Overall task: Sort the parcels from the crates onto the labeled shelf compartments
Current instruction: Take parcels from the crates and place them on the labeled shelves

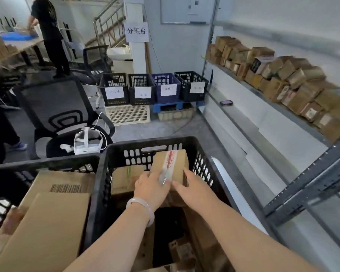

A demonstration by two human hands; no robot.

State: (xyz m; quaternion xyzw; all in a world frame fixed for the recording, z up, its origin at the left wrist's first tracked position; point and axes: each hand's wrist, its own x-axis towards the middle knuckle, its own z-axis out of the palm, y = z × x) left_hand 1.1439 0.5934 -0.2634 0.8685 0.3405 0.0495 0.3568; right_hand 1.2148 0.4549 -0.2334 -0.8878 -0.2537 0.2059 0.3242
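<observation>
At the far end of the black plastic lattice crate, close to its far wall, a small brown cardboard parcel with a red-and-white tape strip sits raised above the crate's other contents. The left hand, with a pale bangle at the wrist, curls over the parcel's near left edge. The right hand straddles its near right corner, thumb on the near face and fingers up the right side, so both hands grip the parcel between them. The parcel looks light for its bulk and stiff, its seams taped shut, so it should keep its shape under a firm squeeze. The bare card ought to give good friction, while the glossy tape is likely slicker, so the plain side faces are the better hold. Its contents cannot be told, so gentle handling seems wise. A flatter brown cardboard parcel lies lower in the crate, to the left. To the right of the crate stands a grey metal shelf rack carrying rows of brown boxes; its labels cannot be read.
</observation>
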